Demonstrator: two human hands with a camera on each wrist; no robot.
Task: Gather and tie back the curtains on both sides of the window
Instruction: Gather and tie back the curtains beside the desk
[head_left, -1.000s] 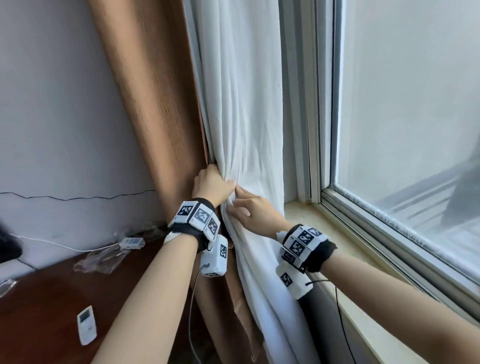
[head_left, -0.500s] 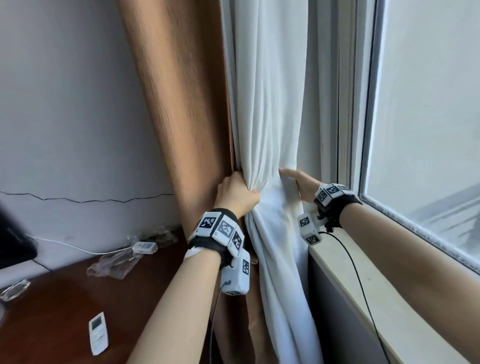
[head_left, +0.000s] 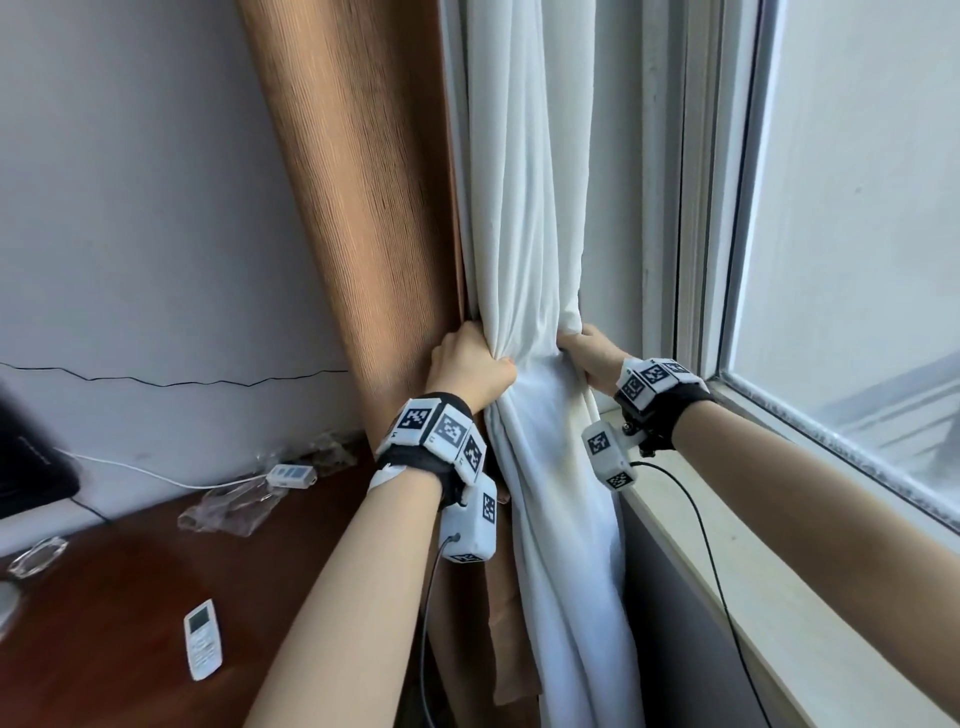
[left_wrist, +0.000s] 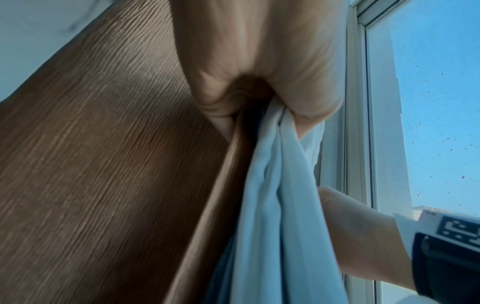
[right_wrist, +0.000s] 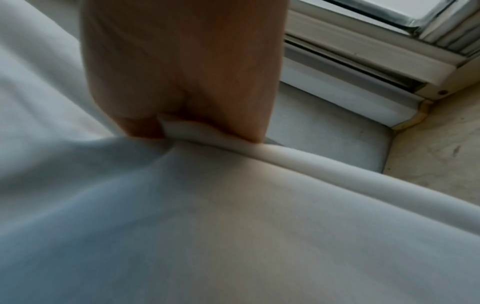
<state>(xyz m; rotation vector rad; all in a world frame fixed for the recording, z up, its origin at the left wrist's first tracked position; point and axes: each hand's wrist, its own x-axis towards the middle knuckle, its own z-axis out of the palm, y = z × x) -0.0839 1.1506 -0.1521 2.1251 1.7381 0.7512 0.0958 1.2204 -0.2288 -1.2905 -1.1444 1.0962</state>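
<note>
A white sheer curtain (head_left: 524, 218) hangs beside a brown curtain (head_left: 374, 208) at the window's left side. My left hand (head_left: 470, 364) grips the bunched white folds where they meet the brown curtain's edge; the left wrist view shows the white curtain (left_wrist: 275, 195) coming out of that fist beside the brown curtain (left_wrist: 109, 164). My right hand (head_left: 592, 358) pinches the white curtain's outer hemmed edge; in the right wrist view, its fingers (right_wrist: 182, 82) hold that hem above the white curtain (right_wrist: 207, 226). The cloth stretches taut between both hands.
The window (head_left: 857, 208) and its pale sill (head_left: 727, 545) lie to the right. A dark wooden desk (head_left: 104, 597) at lower left carries a white remote (head_left: 203, 646), crumpled plastic (head_left: 228, 506) and a white cable adapter (head_left: 291, 473). A grey wall (head_left: 130, 182) is behind.
My right hand has moved from beside the left hand out to the right, taking hold of the white curtain's outer edge. The left hand keeps its grip. The head view has shifted left.
</note>
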